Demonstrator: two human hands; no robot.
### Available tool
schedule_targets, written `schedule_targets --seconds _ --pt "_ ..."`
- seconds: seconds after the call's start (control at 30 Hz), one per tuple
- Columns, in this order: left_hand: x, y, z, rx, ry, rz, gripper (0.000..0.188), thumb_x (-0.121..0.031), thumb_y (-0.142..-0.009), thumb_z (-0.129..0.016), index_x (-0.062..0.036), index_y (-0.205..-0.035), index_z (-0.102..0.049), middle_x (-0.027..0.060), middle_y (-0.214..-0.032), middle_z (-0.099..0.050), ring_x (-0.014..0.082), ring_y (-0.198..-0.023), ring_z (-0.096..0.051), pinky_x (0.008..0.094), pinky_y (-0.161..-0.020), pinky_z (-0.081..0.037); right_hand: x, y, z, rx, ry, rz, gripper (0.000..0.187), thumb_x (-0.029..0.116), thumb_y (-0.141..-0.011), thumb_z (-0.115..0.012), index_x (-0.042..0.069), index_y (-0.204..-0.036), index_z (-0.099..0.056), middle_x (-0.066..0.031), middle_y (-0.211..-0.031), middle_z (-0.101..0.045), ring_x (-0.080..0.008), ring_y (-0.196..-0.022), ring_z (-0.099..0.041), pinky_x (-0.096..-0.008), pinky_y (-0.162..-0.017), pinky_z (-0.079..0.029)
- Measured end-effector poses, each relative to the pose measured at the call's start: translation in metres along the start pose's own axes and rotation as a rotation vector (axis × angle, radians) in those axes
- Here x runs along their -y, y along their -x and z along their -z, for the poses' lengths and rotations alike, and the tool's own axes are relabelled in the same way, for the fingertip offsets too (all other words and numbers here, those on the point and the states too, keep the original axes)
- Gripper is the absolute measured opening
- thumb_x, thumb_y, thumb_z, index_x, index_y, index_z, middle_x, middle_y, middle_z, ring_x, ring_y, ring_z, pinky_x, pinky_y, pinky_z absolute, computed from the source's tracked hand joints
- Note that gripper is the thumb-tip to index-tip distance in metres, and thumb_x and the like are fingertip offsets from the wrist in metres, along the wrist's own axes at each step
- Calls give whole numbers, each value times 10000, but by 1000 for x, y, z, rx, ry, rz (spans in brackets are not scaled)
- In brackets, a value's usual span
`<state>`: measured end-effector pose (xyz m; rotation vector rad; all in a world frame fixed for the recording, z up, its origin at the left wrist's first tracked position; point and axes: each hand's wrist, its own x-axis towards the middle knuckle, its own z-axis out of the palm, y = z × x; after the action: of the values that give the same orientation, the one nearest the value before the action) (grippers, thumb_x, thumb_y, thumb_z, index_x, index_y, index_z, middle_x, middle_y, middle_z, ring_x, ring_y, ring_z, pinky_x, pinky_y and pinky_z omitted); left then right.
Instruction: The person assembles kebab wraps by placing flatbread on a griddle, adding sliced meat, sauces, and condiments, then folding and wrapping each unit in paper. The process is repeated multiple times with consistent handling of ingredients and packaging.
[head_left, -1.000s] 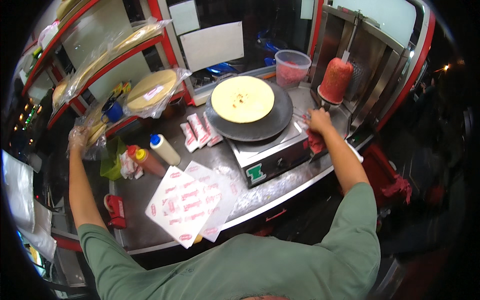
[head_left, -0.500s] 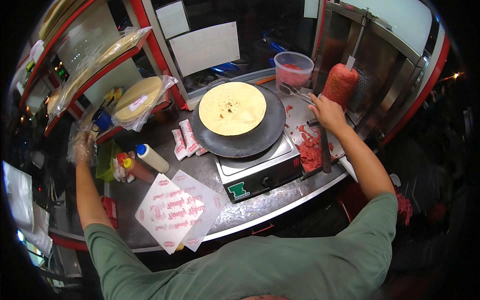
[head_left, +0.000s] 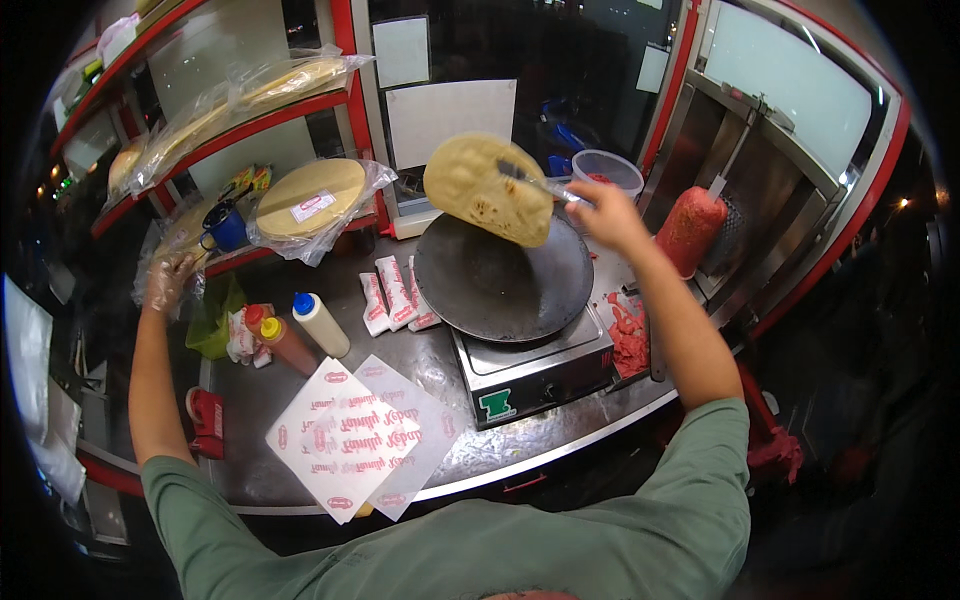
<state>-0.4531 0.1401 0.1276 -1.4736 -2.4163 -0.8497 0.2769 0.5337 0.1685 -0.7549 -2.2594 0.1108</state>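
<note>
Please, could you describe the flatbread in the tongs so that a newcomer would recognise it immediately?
Find the round black griddle in the middle of the counter. At its far edge, the right hand holds tongs that grip a tilted, pale yellow flatbread. Brown spots and no plastic wrapping set it apart from the bagged flatbreads on the left.

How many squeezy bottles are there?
3 on the counter: white bottle, yellow-capped bottle left of it, red-capped bottle further left, partly hidden. More could be hidden.
</note>
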Motion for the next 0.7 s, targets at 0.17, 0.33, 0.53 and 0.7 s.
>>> schedule_targets --seconds 0.17,0.33,0.53,0.7 --pt "-7 27 29 -36 -131 -50 307 -260 -1038 -633 -11 -1194 -724 212 -1093 -741 268 -1015 -713 394 -907 -540 -17 -41 31 324 -156 -583 422 269 -957 -742 -46 -1236 -709 -148 -896 -759 -251 -819 -732 -392 -751 -561" --pt "31 22 43 105 234 -49 422 -321 -1059 -572 -10 -1327 -668 168 -1263 -715 234 -1182 -661 368 -1034 -497 -114 86 -6 392 347 -594 542 404 -916 -730 -26 -1245 -699 -306 -1169 -711 -437 -1144 -692 -495 -954 -544" --pt "17 42 68 79 130 134 607 -491 -1095 -398 -9 -1359 -657 177 -1234 -732 277 -1113 -673 382 -1016 -479 -112 208 -30 373 486 -605 652 418 -858 -788 117 -1414 -631 -215 -1351 -654 -412 -1283 -602 -534 -1056 -491" --pt "40 24 52 -133 -701 -361 415 -135 -1006 -521 -170 -1403 -636 157 -1344 -693 308 -1248 -668 431 -1070 -529 70 85 -37 -143 299 -114 267 117 -961 -681 16 -1208 -685 -176 -1090 -674 -349 -1053 -662 -439 -902 -524"
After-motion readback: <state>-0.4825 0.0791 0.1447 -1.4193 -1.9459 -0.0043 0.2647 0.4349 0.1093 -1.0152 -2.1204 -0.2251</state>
